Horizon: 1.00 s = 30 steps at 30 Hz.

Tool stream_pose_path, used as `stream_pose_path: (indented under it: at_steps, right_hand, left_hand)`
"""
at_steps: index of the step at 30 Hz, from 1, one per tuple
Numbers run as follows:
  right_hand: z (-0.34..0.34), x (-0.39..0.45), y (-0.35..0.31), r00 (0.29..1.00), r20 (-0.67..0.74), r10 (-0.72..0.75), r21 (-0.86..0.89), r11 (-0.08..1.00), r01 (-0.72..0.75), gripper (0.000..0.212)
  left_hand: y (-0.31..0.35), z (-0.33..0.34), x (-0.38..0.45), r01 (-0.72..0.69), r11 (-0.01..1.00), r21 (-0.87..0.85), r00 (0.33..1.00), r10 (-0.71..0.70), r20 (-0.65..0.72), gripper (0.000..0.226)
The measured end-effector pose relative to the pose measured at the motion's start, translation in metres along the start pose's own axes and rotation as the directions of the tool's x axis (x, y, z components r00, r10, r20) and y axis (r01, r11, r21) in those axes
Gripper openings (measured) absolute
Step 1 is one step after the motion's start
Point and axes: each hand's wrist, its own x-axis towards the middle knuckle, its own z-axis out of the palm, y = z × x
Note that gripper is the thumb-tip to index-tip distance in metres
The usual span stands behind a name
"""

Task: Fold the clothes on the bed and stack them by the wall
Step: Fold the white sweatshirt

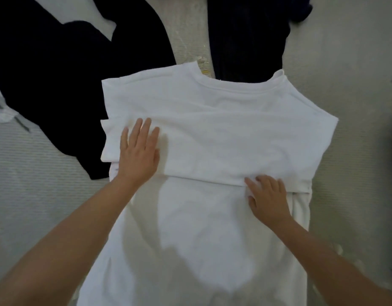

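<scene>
Both forearms reach over a white T-shirt (212,133) on the bed (356,85). Left hand (138,151) presses flat, fingers straight; right hand (267,197) curls at the sleeve fold (212,181). Lifting either could let that fold spring loose.

White shirt (212,129) spread on bed (345,62), sleeves folded in, left hand (138,151) flat on folded sleeve, right hand (267,197) at fold edge, dark clothes (58,74) beyond
</scene>
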Motion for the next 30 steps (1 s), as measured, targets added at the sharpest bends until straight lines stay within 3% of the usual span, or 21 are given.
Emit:
stream_pose_path:
  at_steps: [3,6,8,10,13,16,20,22,25,27,30]
  right_hand:
    - [0.005,-0.022,0.009,0.993,0.111,0.029,-0.004,1.0,-0.029,0.064]
    - [0.016,-0.061,0.019,0.934,0.333,0.132,0.02,0.989,-0.147,0.062]
    - [0.025,-0.097,0.019,0.916,0.372,0.149,0.03,0.985,-0.173,0.061]
    - [0.033,-0.133,0.016,0.916,0.358,0.179,0.044,0.977,-0.208,0.059]
    - [0.042,-0.184,0.014,0.947,0.252,0.199,0.059,0.974,-0.221,0.035]
    - [0.051,-0.227,0.02,0.954,0.213,0.213,0.171,0.953,-0.251,0.058]
    - [0.065,-0.263,0.025,0.819,0.287,0.498,0.245,0.788,-0.565,0.06]
    - [0.071,-0.272,0.028,0.752,0.333,0.568,0.247,0.717,-0.651,0.063]
    - [0.074,-0.278,0.03,0.695,0.37,0.616,0.326,0.615,-0.718,0.048]
    - [0.072,-0.281,0.03,0.685,0.381,0.621,0.33,0.601,-0.728,0.041]
    - [0.068,-0.287,0.033,0.77,0.28,0.573,0.354,0.684,-0.638,0.035]
  left_hand:
    - [0.016,0.024,-0.053,0.001,1.0,-0.018,0.98,0.003,0.201,0.057]
    - [0.028,0.034,-0.116,0.096,0.991,-0.09,0.912,-0.052,0.406,0.083]
    - [0.033,0.036,-0.155,0.189,0.977,-0.101,0.869,-0.119,0.481,0.091]
    - [0.036,0.036,-0.191,0.253,0.963,-0.096,0.816,-0.158,0.556,0.085]
    - [0.042,0.037,-0.24,0.328,0.94,-0.092,0.831,-0.241,0.502,0.082]
    - [0.051,0.041,-0.285,0.464,0.879,-0.113,0.837,-0.392,0.382,0.086]
    - [0.05,0.041,-0.319,0.732,0.661,-0.166,0.677,-0.682,0.277,0.057]
    - [0.043,0.04,-0.324,0.773,0.622,-0.125,0.633,-0.745,0.212,0.047]
    - [0.029,0.036,-0.322,0.815,0.578,-0.047,0.577,-0.8,0.162,0.033]
    - [0.02,0.034,-0.319,0.801,0.597,-0.046,0.593,-0.779,0.206,0.031]
    - [0.007,0.033,-0.321,0.72,0.692,-0.054,0.678,-0.684,0.268,0.03]
